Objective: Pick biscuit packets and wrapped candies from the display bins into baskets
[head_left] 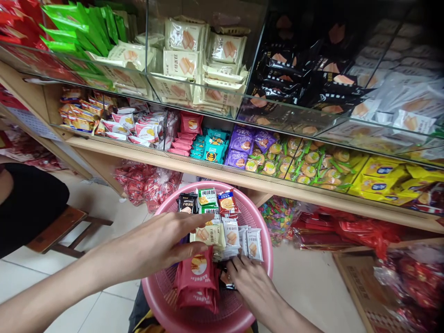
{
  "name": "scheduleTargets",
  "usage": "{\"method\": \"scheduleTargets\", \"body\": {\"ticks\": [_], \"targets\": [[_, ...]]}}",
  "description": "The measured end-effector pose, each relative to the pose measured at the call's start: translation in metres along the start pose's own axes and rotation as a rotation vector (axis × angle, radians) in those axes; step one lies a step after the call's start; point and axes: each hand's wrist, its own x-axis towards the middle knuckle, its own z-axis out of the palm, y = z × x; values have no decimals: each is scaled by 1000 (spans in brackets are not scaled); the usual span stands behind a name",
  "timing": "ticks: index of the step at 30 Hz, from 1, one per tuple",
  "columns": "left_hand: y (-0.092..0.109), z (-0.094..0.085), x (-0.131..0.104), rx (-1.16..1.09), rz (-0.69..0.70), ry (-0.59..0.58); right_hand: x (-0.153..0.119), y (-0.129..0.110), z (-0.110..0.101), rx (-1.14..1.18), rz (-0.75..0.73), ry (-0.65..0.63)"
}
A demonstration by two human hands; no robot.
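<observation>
Pink plastic forms the round basket [258, 217] that sits low in the middle of the view, below the front edge of the wooden shelf [215, 167]. It already holds a fair heap of wrapped snacks: a black pack and a green-and-white pack at its far rim, an orange-and-red pack beside them, several cream cake packs [231, 235] in the middle, and a stack of red packs [197, 280] toward its near side.

The left hand [157, 247] reaches in from the left with thumb and fingers pinched on the top of the red packs, so its grip is closed on that stack, which stands tilted inside the basket rather than lying flat. The right hand [251, 283] comes in from the lower right, fingers bent down among the packs at the near right of the heap; its grip is loose and touching them, and I cannot tell whether it has hold of any 1 pack.

Judging by the heap, the sorting of packs inside the basket looks well along, with the red stack not yet settled. Glass-fronted bins of biscuits and candies line the shelf behind, and a person in black sits at the left edge beside a wooden stool [60, 229].
</observation>
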Motion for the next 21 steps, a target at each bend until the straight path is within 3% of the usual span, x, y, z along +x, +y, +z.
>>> {"method": "scheduleTargets", "body": {"ticks": [7,15,21], "targets": [[-8,0,-4,-45,23,35,-4,3,-7,42,3,-17],[-4,1,-6,-39,-25,6,4,-8,10,-118,-46,-22],[-8,5,-8,-17,-45,-11,7,-14,10,-131,-54,-10]]}}
